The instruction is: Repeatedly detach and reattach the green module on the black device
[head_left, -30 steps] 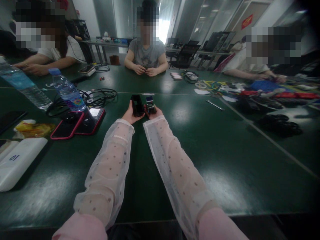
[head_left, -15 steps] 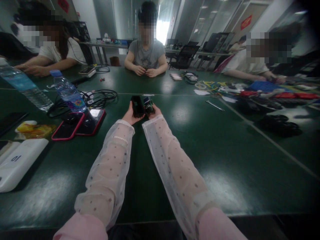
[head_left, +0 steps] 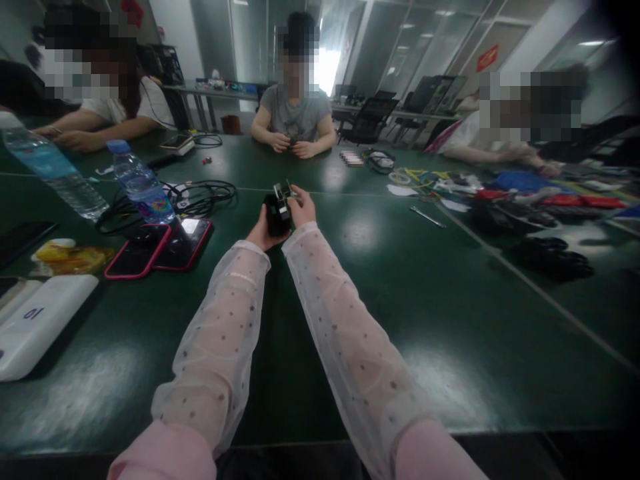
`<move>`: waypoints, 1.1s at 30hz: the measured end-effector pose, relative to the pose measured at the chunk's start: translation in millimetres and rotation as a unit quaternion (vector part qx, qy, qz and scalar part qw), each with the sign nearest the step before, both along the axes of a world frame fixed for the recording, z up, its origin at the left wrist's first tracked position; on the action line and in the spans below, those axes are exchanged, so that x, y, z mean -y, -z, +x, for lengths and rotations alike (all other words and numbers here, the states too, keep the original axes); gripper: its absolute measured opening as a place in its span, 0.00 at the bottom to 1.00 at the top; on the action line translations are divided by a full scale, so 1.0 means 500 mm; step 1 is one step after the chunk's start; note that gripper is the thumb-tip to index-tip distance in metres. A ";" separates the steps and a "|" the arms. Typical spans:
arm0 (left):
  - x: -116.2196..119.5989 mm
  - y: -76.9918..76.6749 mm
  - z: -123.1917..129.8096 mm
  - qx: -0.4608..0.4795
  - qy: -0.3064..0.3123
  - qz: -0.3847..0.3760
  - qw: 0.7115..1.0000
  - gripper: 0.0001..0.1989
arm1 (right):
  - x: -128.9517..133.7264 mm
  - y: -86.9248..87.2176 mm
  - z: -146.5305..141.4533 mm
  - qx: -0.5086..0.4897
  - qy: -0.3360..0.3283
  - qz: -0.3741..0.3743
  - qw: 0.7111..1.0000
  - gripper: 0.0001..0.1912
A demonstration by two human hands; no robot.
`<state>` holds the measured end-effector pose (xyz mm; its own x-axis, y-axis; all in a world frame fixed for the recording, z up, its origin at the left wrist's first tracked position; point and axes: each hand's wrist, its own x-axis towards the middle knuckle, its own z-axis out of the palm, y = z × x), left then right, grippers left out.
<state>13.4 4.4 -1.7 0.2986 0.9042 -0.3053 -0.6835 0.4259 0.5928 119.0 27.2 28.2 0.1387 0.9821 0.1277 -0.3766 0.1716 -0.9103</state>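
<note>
My left hand (head_left: 263, 230) is wrapped round a small black box-like case (head_left: 275, 221), held just above the green table (head_left: 390, 307). In my right hand (head_left: 303, 205) is a small circuit board (head_left: 283, 193) with pale, metallic-looking parts, pinched between the fingers. The board sits tilted over the upper right of the case, overlapping it. Whether it touches the inside of the case I cannot tell. Both forearms wear sheer white dotted sleeves.
To the left are two phones in red cases (head_left: 183, 245), water bottles (head_left: 143, 187), coiled black cables (head_left: 213, 193) and a white device (head_left: 47, 327). A wrench (head_left: 427, 217) and a pile of cables (head_left: 540, 183) lie right. People sit around the table, one opposite (head_left: 295, 110).
The circuit board in my right hand has moved left and been turned, from beside the black case to over it. My left hand keeps the case in nearly the same place.
</note>
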 end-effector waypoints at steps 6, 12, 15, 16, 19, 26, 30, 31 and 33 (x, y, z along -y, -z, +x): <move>-0.011 0.015 -0.004 0.013 0.007 0.027 1.000 0.28 | 0.026 0.019 -0.016 0.215 0.061 0.142 0.964 0.18; -0.009 0.016 -0.003 0.011 0.001 0.038 0.999 0.28 | 0.034 0.033 -0.028 0.254 0.035 0.149 0.955 0.19; -0.004 0.014 -0.004 0.001 -0.003 0.035 0.999 0.28 | 0.035 0.041 -0.031 0.268 0.008 0.152 0.951 0.20; -0.003 0.014 -0.005 -0.002 -0.006 0.033 0.999 0.27 | 0.033 0.045 -0.032 0.271 0.005 0.155 0.950 0.20; -0.004 0.015 -0.009 0.009 -0.025 0.025 0.999 0.26 | 0.013 0.062 -0.029 0.261 0.022 0.161 0.952 0.20; -0.007 0.002 -0.016 0.087 -0.073 -0.084 0.990 0.28 | -0.013 0.098 0.038 -0.048 -0.040 -0.105 0.992 0.10; 0.003 -0.010 -0.014 0.083 -0.072 -0.090 0.990 0.27 | 0.017 0.102 0.086 -0.287 -0.084 -0.166 0.940 0.14; 0.005 -0.011 -0.013 0.076 -0.070 -0.088 0.991 0.27 | 0.022 0.101 0.092 -0.305 -0.092 -0.169 0.933 0.14; 0.007 -0.012 -0.012 0.065 -0.069 -0.083 0.992 0.26 | 0.025 0.101 0.095 -0.316 -0.098 -0.173 0.928 0.14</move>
